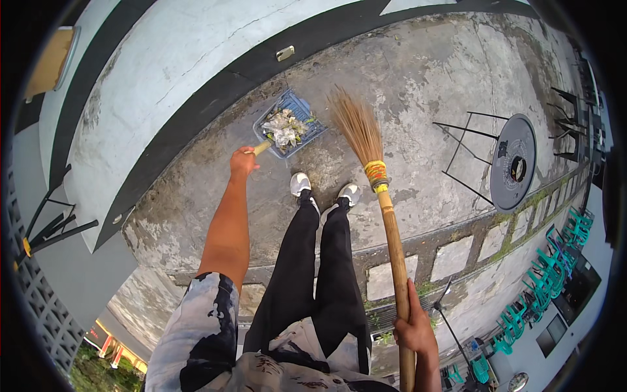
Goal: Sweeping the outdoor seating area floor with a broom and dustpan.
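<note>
My left hand (243, 160) grips the short pale handle (261, 147) of a blue plastic dustpan (313, 135). Inside the dustpan lies a heap of debris (285, 128), with crumpled clear plastic and yellow-green leaf bits. My right hand (415, 321) is closed around the long wooden handle (396, 245) of a stick broom. The broom's brown bristles (356, 125) point away from me, to the right of the dustpan and apart from it. Yellow and red binding (376, 174) wraps the neck of the broom.
A round grey table (509, 191) with thin black legs stands at the right on worn concrete (441, 83). A white wall with a dark base (196, 108) curves along the left. Stone slabs (451, 257) and a metal drain grate lie near my right arm. Green chairs (548, 274) line the far right.
</note>
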The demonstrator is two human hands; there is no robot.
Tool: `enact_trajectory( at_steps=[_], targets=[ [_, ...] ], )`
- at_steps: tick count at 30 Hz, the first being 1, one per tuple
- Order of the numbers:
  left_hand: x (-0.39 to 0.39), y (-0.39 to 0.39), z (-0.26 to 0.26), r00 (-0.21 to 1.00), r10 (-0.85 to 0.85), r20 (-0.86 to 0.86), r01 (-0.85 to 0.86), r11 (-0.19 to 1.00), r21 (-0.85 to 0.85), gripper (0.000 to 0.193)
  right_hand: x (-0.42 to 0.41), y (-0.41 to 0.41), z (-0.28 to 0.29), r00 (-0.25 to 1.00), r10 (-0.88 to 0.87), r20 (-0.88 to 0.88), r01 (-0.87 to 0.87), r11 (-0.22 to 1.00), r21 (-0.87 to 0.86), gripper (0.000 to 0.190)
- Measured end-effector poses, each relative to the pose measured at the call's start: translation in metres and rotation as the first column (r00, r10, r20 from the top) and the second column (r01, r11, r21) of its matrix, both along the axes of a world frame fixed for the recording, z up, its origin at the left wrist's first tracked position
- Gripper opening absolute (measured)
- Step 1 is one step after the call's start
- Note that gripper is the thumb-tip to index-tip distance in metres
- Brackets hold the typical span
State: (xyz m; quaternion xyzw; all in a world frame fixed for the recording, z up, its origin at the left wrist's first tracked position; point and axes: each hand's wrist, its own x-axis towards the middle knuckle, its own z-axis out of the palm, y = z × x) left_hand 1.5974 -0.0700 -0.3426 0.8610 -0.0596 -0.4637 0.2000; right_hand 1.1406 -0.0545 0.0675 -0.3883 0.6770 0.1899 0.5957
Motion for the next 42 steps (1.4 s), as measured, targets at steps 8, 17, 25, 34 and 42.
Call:
enact_trajectory(
  at_steps=[8,17,25,34,42],
  targets=[
    [-0.006,-0.001,0.000,0.995,0.084,-0.053,-0.081,0.994,0.067,0.036,0.035,0.004,-0.078,0.989,0.117,0.091,-0.129,0.982,0.140,0.092],
    [-0.012,0.002,0.006,0.999,0.010,0.039,-0.009,0.999,-0.039,0.019,0.006,0.016,0.013,0.997,0.030,0.066,-0.039,0.988,0.153,0.090],
    [-0.008,0.035,0.026,0.981,-0.030,0.190,0.032,0.999,-0.008,0.018,0.020,-0.016,-0.063,0.985,0.145,-0.095,-0.153,0.984,-0.086,0.092],
    [-0.012,0.057,0.011,0.985,0.106,0.138,-0.117,0.991,0.071,0.018,0.012,0.032,-0.012,0.937,0.337,0.097,-0.349,0.922,0.168,0.089],
    [-0.007,0.074,0.004,0.988,0.142,0.059,-0.146,0.988,0.053,0.016,0.042,-0.013,-0.045,0.868,0.494,-0.055,-0.496,0.859,-0.129,0.093]
  ],
)
